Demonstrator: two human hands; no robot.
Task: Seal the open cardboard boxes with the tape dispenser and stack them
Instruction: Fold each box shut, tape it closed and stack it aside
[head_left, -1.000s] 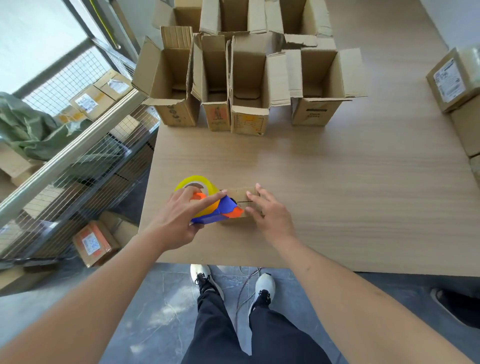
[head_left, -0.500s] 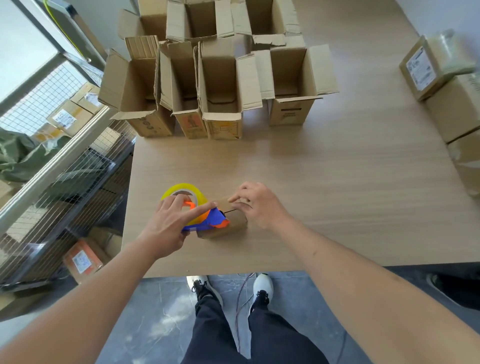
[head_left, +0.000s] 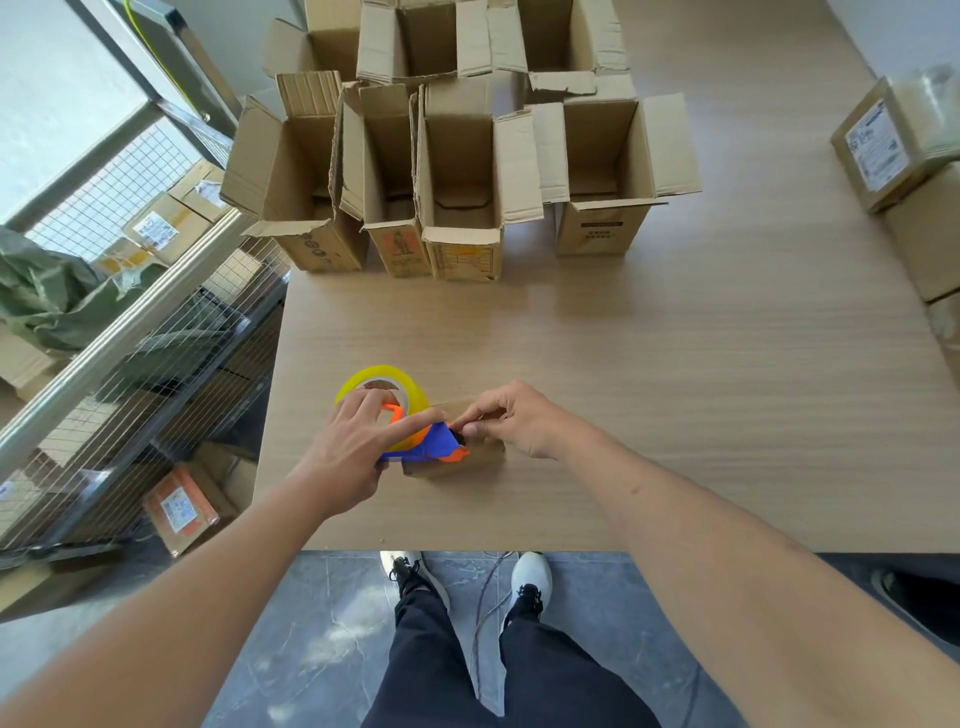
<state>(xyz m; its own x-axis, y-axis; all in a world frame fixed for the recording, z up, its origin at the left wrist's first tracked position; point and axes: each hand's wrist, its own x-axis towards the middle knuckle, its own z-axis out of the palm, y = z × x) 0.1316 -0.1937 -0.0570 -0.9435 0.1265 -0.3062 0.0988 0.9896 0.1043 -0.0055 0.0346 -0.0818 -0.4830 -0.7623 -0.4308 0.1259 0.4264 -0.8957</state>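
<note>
A small closed cardboard box (head_left: 470, 457) lies near the table's front edge. On its left end sits a blue and orange tape dispenser (head_left: 431, 444) with a yellow tape roll (head_left: 382, 379). My left hand (head_left: 353, 452) grips the dispenser, its index finger stretched along the top. My right hand (head_left: 519, 421) rests on the box and pinches at the dispenser's front end, apparently the tape end; the tape itself is too thin to see.
Several open cardboard boxes (head_left: 457, 171) stand in rows at the back of the wooden table (head_left: 675, 389). Sealed labelled boxes (head_left: 893, 145) are stacked at the right edge. A wire shelf (head_left: 130, 322) with more parcels runs along the left. My feet are below the table edge.
My right hand went from lying flat on the small box to curling its fingers and pinching at the dispenser's front. My left hand kept its grip on the dispenser.
</note>
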